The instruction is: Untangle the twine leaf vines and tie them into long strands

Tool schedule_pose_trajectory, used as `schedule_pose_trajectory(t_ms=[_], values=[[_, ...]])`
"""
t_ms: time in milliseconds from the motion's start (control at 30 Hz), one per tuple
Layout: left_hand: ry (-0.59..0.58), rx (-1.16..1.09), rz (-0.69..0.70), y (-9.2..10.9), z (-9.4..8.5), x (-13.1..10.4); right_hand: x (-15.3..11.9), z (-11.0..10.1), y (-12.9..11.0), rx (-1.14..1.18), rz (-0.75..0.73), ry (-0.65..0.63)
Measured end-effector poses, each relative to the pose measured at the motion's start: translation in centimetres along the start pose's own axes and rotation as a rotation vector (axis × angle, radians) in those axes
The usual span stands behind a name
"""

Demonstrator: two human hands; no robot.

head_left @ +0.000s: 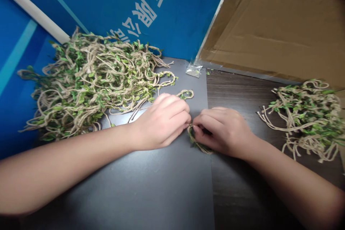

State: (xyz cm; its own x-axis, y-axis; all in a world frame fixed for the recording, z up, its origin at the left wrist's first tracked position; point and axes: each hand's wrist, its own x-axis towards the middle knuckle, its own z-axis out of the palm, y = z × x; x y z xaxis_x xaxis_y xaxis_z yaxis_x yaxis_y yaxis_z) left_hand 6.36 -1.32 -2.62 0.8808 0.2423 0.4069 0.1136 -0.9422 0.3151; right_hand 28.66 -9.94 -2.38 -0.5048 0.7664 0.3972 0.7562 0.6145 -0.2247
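Between my two hands is a length of twine with small green leaves (198, 144), pinched near the middle of the view. My left hand (164, 120) is closed on it from the left, fingertips pressed together. From the right, my right hand (222, 129) closes on it with thumb and forefinger, almost touching the left fingertips. A looped end of leafy twine (188, 94) shows just beyond my left hand. The exact spot where the fingers grip is mostly hidden.
A large tangled heap of leafy twine (99, 82) lies at the left. A smaller pile of leafy twine (309, 111) is at the right. A small clear plastic bag (194, 70) sits near the cardboard (272, 28). A blue printed panel (185, 10) stands behind the grey surface (161, 187).
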Motion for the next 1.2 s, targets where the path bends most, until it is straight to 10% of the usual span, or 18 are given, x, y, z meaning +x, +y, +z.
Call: schedule_pose_trajectory(t_ms=[1200], values=[[0.069, -0.025, -0.069, 0.1, -0.2, 0.1, -0.7, 0.9, 0.6, 0.114, 0.046, 0.034]])
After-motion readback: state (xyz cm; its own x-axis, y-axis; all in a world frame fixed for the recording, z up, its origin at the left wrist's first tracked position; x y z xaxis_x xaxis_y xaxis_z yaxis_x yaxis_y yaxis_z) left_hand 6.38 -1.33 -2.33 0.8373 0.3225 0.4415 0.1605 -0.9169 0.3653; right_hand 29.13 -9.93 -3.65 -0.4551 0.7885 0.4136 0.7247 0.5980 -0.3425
